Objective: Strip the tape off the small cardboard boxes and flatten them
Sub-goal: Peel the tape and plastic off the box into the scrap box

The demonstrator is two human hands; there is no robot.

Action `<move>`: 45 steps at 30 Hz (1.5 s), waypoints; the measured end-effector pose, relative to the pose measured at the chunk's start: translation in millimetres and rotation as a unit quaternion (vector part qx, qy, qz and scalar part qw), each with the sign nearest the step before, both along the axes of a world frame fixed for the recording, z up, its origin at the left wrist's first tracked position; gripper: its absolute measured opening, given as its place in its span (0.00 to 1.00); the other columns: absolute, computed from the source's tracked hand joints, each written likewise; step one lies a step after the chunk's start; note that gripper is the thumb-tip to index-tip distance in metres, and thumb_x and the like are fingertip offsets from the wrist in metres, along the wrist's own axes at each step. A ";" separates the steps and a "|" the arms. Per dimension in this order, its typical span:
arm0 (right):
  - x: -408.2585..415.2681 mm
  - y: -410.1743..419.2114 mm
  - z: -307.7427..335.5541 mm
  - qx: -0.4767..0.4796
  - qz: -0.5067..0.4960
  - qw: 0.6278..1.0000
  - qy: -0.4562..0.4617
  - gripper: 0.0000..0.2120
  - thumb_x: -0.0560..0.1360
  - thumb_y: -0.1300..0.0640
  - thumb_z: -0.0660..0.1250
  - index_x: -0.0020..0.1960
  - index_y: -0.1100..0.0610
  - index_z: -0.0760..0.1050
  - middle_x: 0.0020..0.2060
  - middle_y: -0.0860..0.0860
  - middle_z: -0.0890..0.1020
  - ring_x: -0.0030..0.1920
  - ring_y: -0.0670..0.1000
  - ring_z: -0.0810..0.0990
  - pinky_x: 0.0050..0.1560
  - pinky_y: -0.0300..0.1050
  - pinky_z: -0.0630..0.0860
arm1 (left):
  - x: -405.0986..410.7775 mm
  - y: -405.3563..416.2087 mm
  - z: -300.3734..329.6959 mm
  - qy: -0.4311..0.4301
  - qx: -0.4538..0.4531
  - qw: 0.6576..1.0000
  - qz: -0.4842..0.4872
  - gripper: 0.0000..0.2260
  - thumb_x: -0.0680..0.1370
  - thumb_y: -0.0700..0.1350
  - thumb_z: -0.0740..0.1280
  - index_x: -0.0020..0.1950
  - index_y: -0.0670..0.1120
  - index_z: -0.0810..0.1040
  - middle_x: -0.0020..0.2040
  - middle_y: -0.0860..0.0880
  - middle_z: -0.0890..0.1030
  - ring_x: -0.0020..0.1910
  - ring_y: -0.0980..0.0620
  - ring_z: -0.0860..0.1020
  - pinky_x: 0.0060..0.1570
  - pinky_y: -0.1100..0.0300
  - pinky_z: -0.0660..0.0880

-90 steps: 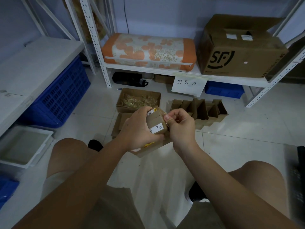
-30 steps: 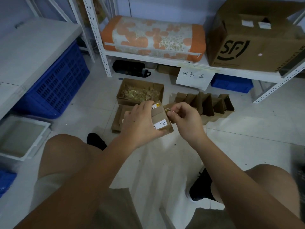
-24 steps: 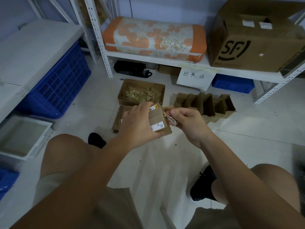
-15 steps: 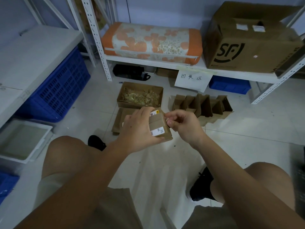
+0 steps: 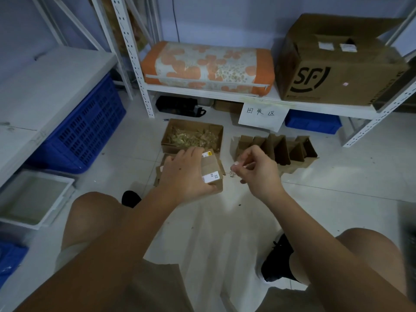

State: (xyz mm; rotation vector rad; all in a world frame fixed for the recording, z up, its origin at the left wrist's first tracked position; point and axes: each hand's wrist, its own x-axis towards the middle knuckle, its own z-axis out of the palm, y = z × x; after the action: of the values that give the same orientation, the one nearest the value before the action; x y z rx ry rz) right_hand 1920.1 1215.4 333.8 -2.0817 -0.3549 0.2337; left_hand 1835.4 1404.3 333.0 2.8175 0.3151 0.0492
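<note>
My left hand (image 5: 184,174) grips a small brown cardboard box (image 5: 212,168) with white labels, held above the floor in the middle of the view. My right hand (image 5: 256,170) is a short way to the right of the box, apart from it, pinching a small clear scrap of tape (image 5: 234,171) between thumb and fingertips. Behind the held box, an open cardboard box of peeled tape scraps (image 5: 193,136) stands on the floor. A row of small open boxes (image 5: 286,149) lies to its right. Flattened cardboard (image 5: 161,172) lies under my left hand.
A white metal shelf (image 5: 247,95) holds an orange flowered cushion (image 5: 207,66) and a large SF carton (image 5: 337,64); a paper sign (image 5: 261,113) hangs from it. A blue crate (image 5: 83,131) and a white tray (image 5: 33,197) sit at left. My knees and black shoes are below.
My right hand has pulled away to the right from the box, taking a scrap of tape with it. The left hand keeps its hold on the box.
</note>
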 end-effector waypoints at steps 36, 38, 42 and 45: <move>378.6 244.6 -297.5 -0.135 -0.004 0.975 0.179 0.02 0.80 0.54 0.70 0.52 0.49 0.80 0.50 0.46 0.83 0.48 0.45 0.81 0.46 0.36 0.77 | 262.1 160.8 -272.0 0.129 -0.053 0.987 -0.078 0.41 0.69 0.71 0.71 0.75 0.57 0.59 0.67 0.58 0.69 0.66 0.54 0.69 0.67 0.51 0.66; 387.0 245.0 -306.2 -0.149 -0.003 0.976 0.159 0.07 0.81 0.55 0.68 0.58 0.52 0.80 0.53 0.48 0.82 0.48 0.47 0.81 0.42 0.35 0.77 | 264.9 160.4 -281.8 0.127 -0.060 0.987 -0.078 0.41 0.69 0.70 0.72 0.75 0.57 0.59 0.67 0.58 0.69 0.66 0.54 0.69 0.68 0.51 0.66; 378.3 233.4 -310.3 -0.198 0.052 0.968 0.148 0.12 0.82 0.54 0.66 0.64 0.52 0.79 0.58 0.49 0.81 0.54 0.47 0.81 0.55 0.42 0.81 | 266.0 158.7 -287.0 0.128 -0.053 0.987 -0.082 0.41 0.70 0.70 0.71 0.76 0.56 0.58 0.68 0.57 0.69 0.67 0.53 0.69 0.69 0.50 0.67; 349.5 213.7 -284.7 -0.192 0.139 0.968 0.082 0.16 0.82 0.49 0.65 0.68 0.51 0.78 0.63 0.51 0.81 0.61 0.51 0.80 0.65 0.49 0.77 | 264.0 156.6 -274.0 0.138 -0.028 0.986 -0.085 0.40 0.70 0.71 0.70 0.75 0.55 0.60 0.68 0.55 0.69 0.67 0.51 0.70 0.68 0.49 0.67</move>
State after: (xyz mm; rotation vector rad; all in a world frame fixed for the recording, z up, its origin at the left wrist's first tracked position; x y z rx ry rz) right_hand 2269.6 1429.1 49.1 -2.3656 -0.5356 0.6846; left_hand 2099.4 1560.8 59.0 2.7831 0.1325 -0.3847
